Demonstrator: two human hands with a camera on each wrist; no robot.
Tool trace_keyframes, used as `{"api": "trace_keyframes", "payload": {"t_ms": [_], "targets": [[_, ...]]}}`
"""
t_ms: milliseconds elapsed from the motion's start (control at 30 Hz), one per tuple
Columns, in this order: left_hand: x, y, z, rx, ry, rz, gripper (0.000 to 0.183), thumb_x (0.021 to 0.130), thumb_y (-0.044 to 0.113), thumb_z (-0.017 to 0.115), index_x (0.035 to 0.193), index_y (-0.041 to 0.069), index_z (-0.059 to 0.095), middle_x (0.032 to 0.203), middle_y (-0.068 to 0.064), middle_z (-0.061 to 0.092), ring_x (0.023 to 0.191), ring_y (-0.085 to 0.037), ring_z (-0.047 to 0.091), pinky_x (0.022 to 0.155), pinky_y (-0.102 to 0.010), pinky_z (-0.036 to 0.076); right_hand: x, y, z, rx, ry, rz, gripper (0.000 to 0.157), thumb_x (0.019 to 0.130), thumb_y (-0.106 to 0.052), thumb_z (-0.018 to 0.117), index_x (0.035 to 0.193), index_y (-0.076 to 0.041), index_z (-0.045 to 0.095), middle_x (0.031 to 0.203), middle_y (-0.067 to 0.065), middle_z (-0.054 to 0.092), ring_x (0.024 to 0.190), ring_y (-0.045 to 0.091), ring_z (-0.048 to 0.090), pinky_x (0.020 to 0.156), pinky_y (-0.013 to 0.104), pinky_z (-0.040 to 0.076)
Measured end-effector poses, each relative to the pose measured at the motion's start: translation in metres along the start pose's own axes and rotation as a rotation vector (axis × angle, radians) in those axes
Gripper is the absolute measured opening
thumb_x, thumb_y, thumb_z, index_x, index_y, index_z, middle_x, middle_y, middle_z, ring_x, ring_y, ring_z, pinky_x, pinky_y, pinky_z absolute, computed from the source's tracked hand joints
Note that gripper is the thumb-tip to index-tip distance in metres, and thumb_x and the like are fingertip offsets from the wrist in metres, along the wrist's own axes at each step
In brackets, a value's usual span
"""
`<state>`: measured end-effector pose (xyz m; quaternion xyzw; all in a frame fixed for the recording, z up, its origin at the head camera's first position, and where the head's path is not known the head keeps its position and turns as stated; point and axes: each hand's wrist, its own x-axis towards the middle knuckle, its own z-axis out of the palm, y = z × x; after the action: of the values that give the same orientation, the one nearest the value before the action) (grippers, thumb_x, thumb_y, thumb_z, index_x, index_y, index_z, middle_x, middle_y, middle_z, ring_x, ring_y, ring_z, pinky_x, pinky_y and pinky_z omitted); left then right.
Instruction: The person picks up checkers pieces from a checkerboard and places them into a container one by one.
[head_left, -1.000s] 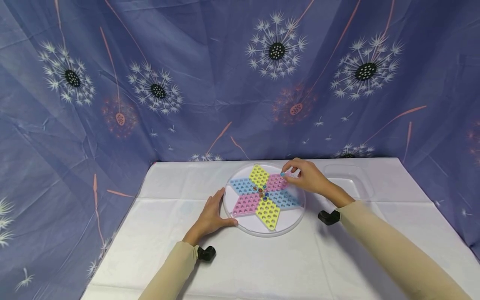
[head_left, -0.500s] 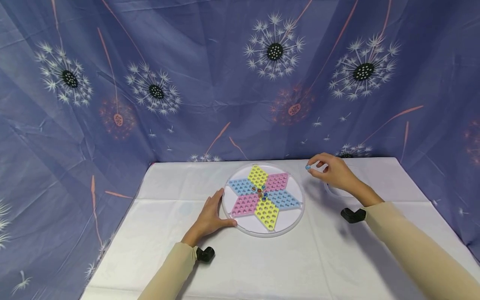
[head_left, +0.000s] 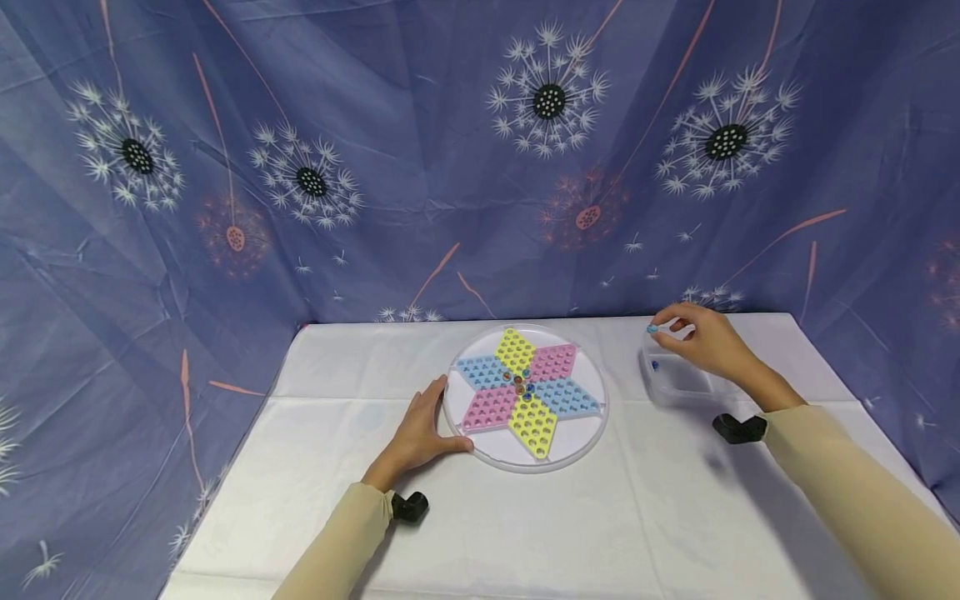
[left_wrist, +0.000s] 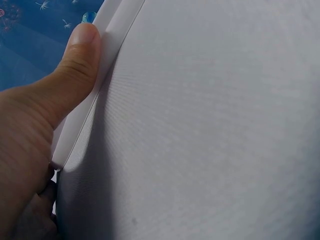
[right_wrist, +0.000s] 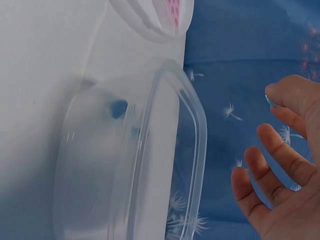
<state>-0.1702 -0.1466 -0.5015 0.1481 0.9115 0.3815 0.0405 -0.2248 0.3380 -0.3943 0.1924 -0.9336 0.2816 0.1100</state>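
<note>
A round white Chinese checkers board [head_left: 577, 437] with a yellow, pink and blue star lies on the table. Several marbles [head_left: 520, 388] sit at the star's centre. My left hand [head_left: 416, 432] rests at the board's left edge, thumb and fingers spread along the rim; its thumb [left_wrist: 82, 50] lies against that rim in the left wrist view. Between thumb and index finger, my right hand [head_left: 697, 337] pinches a light blue marble [head_left: 652, 328], held over a clear plastic container [head_left: 675, 398]. A dark blue marble [head_left: 655, 365] is inside that container, also visible through its wall [right_wrist: 65, 175].
White cloth [head_left: 540, 533] covers the table. Behind it and at the sides hangs a blue curtain [head_left: 420, 167] printed with dandelions. The container stands to the right of the board, near the table's back edge.
My right hand has moved right from above the board to the container, carrying the light blue marble. My left hand stays at the board's edge.
</note>
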Motion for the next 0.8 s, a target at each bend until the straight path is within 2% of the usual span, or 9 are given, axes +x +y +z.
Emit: {"api": "trace_keyframes", "payload": {"t_ms": [100, 333, 433, 667, 800], "targets": [[0.000, 0.000, 0.000, 0.001, -0.001, -0.001, 0.128, 0.067, 0.044, 0.096, 0.163, 0.005, 0.022, 0.167, -0.018, 0.025, 0.156, -0.035, 0.018, 0.129, -0.048, 0.008, -0.002, 0.004, -0.002, 0.001, 0.002, 0.012, 0.020, 0.096, -0.018, 0.074, 0.114, -0.011, 0.073, 0.119, 0.015, 0.068, 0.100, 0.035, 0.066, 0.072, 0.029, 0.057], [0.000, 0.000, 0.000, 0.004, 0.000, -0.001, 0.128, 0.067, 0.044, 0.096, 0.163, 0.004, 0.021, 0.167, -0.018, 0.025, 0.156, -0.035, 0.018, 0.129, -0.048, 0.009, -0.005, 0.010, -0.004, -0.003, -0.012, 0.052, 0.020, 0.098, -0.022, 0.072, 0.115, -0.011, 0.072, 0.125, 0.018, 0.065, 0.102, 0.037, 0.066, 0.075, 0.046, 0.058], [0.001, 0.000, 0.000, 0.005, -0.002, 0.003, 0.129, 0.067, 0.044, 0.096, 0.163, 0.003, 0.021, 0.168, -0.017, 0.025, 0.156, -0.033, 0.018, 0.129, -0.046, 0.007, -0.006, 0.013, -0.003, -0.006, -0.020, 0.053, 0.020, 0.098, -0.022, 0.072, 0.114, -0.011, 0.072, 0.126, 0.019, 0.065, 0.101, 0.038, 0.066, 0.073, 0.046, 0.058], [0.001, -0.001, 0.000, 0.001, -0.004, 0.001, 0.129, 0.067, 0.044, 0.096, 0.164, 0.004, 0.021, 0.168, -0.017, 0.025, 0.156, -0.034, 0.018, 0.129, -0.048, 0.008, -0.009, 0.021, 0.002, 0.005, -0.042, 0.099, 0.021, 0.098, -0.025, 0.072, 0.114, -0.012, 0.072, 0.120, 0.017, 0.068, 0.102, 0.038, 0.065, 0.070, 0.039, 0.057], [0.000, 0.000, 0.000, -0.004, -0.001, -0.002, 0.128, 0.067, 0.044, 0.096, 0.163, 0.004, 0.022, 0.167, -0.018, 0.025, 0.156, -0.035, 0.018, 0.129, -0.050, 0.010, -0.012, 0.025, 0.006, 0.023, -0.068, 0.127, 0.021, 0.097, -0.024, 0.072, 0.114, -0.011, 0.073, 0.123, 0.019, 0.066, 0.104, 0.040, 0.065, 0.073, 0.046, 0.058]]}}
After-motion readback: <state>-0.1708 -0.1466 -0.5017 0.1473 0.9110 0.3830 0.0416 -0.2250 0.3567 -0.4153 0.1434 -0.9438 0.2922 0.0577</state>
